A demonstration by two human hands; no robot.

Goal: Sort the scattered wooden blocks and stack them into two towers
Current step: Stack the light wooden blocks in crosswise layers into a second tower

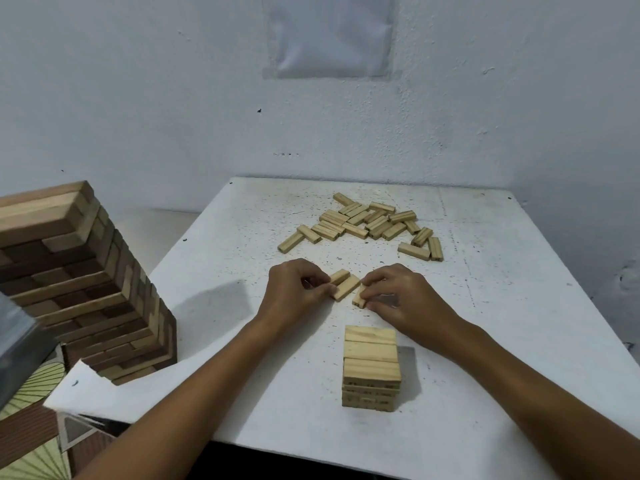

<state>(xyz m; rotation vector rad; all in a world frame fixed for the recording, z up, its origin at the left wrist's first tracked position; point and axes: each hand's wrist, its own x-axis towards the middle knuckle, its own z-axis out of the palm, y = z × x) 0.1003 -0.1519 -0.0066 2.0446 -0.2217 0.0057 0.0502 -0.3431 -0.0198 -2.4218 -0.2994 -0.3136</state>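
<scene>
On the white table (485, 323), the left hand (294, 289) pinches two wooden blocks (344, 286) lying side by side, long axes running from near-left to far-right; the right hand (398, 296) curls its fingers round a third block (360, 299), mostly hidden, only its near end showing; the short tower (371, 367) stands just nearer, its top blocks lying crosswise; the loose pile (363, 221) lies beyond, pointing every way.

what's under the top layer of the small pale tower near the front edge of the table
Under the small pale tower's top layer of three blocks, more layers show at the near face, standing on the white table. Their inner blocks are covered.
</scene>
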